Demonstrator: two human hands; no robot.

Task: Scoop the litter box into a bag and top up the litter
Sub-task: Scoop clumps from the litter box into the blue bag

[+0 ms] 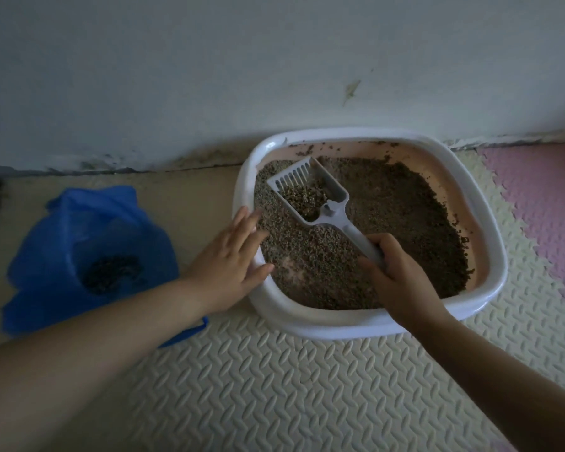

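**Right hand [402,275] clamped on a loaded scoop [331,210]**

Curled tight round the handle, my right hand holds the scoop over the litter [405,216]. Its slotted head is ahead and left of my fist, with a heap of clumps in it. My left hand [232,259] lies flat, fingers straight and apart, on the rim of the box [340,327] just left of that fist, steadying it.

The bag [46,243] sits open well to the left of my left hand, and a dark heap of scooped litter lies in its bottom. So I judge the scooping to be under way but not finished. This load has yet to go across, dark crusted litter lines the box's far and right sides, and bare pink floor shows just ahead of my fist. Topping up is all to do, and I see no fresh litter anywhere.

Between scoop and bag stand the rim and my own left arm, so the load must clear both. A ridged mat [274,386] lies under my arms, and the wall [209,76] rises just beyond the box.
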